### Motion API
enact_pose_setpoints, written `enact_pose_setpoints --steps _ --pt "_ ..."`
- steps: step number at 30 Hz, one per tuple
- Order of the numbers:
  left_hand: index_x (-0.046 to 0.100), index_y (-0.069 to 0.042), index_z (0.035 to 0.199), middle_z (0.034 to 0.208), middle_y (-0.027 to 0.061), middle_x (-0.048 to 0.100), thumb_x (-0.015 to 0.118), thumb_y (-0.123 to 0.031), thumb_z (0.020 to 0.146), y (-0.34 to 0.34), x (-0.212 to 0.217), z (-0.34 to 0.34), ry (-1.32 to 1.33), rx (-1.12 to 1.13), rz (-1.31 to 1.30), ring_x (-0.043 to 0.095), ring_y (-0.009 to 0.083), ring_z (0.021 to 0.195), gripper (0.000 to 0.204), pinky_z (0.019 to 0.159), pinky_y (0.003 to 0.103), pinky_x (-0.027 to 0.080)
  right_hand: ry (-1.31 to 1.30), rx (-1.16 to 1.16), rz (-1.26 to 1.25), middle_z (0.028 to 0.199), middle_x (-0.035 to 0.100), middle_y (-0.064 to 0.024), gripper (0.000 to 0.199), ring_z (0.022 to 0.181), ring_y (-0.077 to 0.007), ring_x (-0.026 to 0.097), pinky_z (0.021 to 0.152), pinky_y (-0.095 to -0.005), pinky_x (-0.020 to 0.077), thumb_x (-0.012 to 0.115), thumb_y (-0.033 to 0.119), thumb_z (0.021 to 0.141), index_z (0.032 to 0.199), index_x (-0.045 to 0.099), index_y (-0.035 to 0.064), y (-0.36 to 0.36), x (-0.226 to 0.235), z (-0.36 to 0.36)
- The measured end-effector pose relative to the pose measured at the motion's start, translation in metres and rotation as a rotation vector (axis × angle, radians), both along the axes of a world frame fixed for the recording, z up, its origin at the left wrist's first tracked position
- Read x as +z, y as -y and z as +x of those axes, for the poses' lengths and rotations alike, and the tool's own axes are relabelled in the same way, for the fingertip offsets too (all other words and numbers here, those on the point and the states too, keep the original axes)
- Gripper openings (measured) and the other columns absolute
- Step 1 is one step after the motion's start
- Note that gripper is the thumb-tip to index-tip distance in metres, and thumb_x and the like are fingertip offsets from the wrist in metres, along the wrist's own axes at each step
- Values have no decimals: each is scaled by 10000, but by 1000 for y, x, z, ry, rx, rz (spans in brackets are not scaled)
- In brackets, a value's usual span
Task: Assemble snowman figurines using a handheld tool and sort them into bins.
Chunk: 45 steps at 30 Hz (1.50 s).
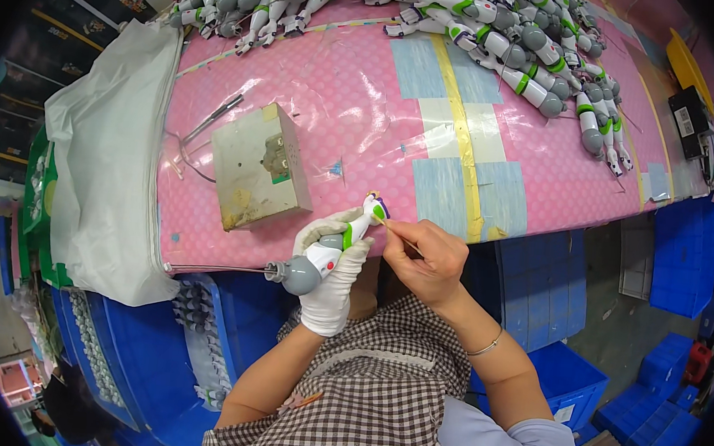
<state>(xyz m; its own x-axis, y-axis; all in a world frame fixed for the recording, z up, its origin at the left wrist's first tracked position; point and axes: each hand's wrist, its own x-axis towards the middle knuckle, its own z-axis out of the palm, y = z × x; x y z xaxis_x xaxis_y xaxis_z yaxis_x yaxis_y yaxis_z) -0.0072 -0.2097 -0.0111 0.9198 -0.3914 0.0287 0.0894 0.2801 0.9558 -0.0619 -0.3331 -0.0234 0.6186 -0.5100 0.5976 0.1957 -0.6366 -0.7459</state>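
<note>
In my left hand point(330, 292), which wears a white glove, lies a toy arm point(320, 259) of white, grey and green plastic with a small red dot. Its grey ball end points toward me at the left, and its small purple-marked hand points away. My bare right hand point(429, 262) pinches a thin pale stick point(411, 245). The stick's tip is at the green patch near the toy arm's wrist; whether it touches is too small to tell. A thin metal rod runs left from the ball end over the table's edge.
A worn metal block point(252, 173) stands on the pink table point(333, 95), beside a metal tool point(212, 119). Piles of similar toy arms point(522, 47) lie at the back. White sheeting point(107, 153) drapes the left side. Blue bins point(541, 279) stand below and to the right.
</note>
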Motion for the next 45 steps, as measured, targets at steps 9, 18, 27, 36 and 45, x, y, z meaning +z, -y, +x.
enact_pose_setpoints --steps 9,18,27,36,45 --pt "481 -45 1044 1122 168 559 691 44 768 -2 -12 0 106 17 30 578 255 1051 358 926 356 471 -54 132 92 624 601 -72 127 506 -150 589 449 -267 447 688 9 718 841 668 34 7 9 -12" --pt "451 -23 1126 874 64 554 701 -289 831 -28 52 -3 156 136 19 574 173 755 470 707 312 515 -120 -44 -77 823 654 -91 99 719 -161 609 602 -303 478 658 80 790 856 659 6 56 19 60" --pt "427 -32 1229 942 32 528 539 -361 918 -221 80 42 40 444 17 531 114 706 466 633 252 453 -241 -347 -509 1058 606 -173 324 994 -359 545 881 -435 416 639 103 747 1062 608 31 137 29 62" --pt "625 -101 1023 1008 104 638 686 -123 761 -402 -24 40 243 965 1292 631 277 888 270 765 364 487 -950 -247 -779 1074 601 -215 516 943 -350 587 797 -450 450 563 193 743 1222 498 13 324 32 10" --pt "604 -208 867 800 -27 601 518 -119 761 -545 -152 -22 464 504 2042 589 229 783 163 683 385 473 -1169 -24 -160 701 569 -49 340 546 -134 520 423 -271 393 560 201 817 1053 571 -43 290 123 52"
